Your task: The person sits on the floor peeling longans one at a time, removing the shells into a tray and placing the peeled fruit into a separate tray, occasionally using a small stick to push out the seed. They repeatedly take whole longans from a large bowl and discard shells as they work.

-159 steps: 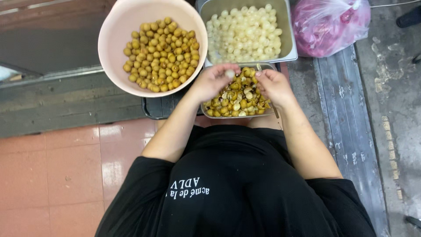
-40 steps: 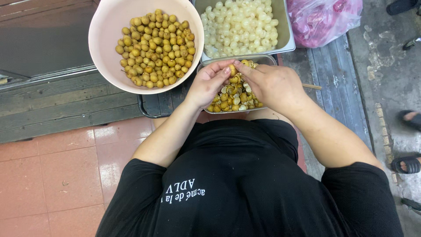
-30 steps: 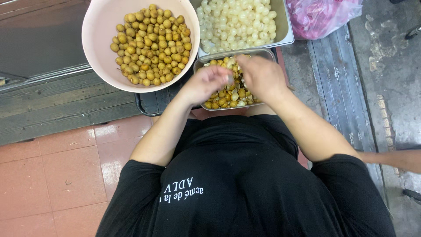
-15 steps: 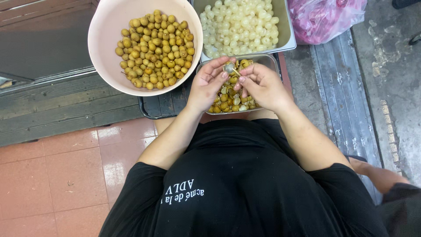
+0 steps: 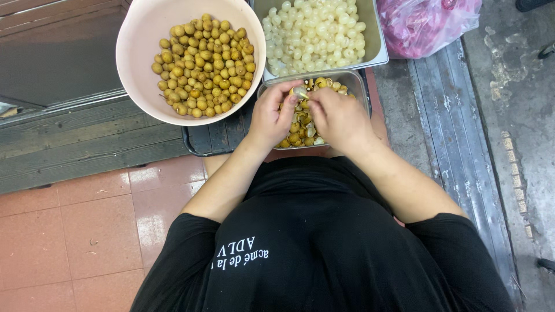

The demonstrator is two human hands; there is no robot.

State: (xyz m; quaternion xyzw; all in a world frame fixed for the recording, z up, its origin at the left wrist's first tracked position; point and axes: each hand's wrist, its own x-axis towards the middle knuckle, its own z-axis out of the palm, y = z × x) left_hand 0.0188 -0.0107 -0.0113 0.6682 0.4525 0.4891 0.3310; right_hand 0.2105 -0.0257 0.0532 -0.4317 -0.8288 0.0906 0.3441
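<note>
Peeling a small round fruit over the scrap tub, with both hands meeting on it.

At far left sits the pink bowl (image 5: 139, 86), smooth plastic, heaped with tan, matte-skinned unpeeled fruits (image 5: 202, 63). Next, the left hand (image 5: 272, 118) pinches the pale fruit (image 5: 299, 91), fingers closed round it. The right hand (image 5: 338, 118) closes on the same fruit from the other side, fingertips at its skin. To do this well, I judge the grip should stay light, since the flesh looks soft and slippery, and the work should stay above the clear tub (image 5: 358, 86) so brittle shells drop among the husks (image 5: 298, 130). Behind it, the metal tray (image 5: 378, 55) holds glossy, translucent-white peeled fruits (image 5: 315, 32). A crinkled pink plastic bag (image 5: 428, 26) lies at right.
</note>
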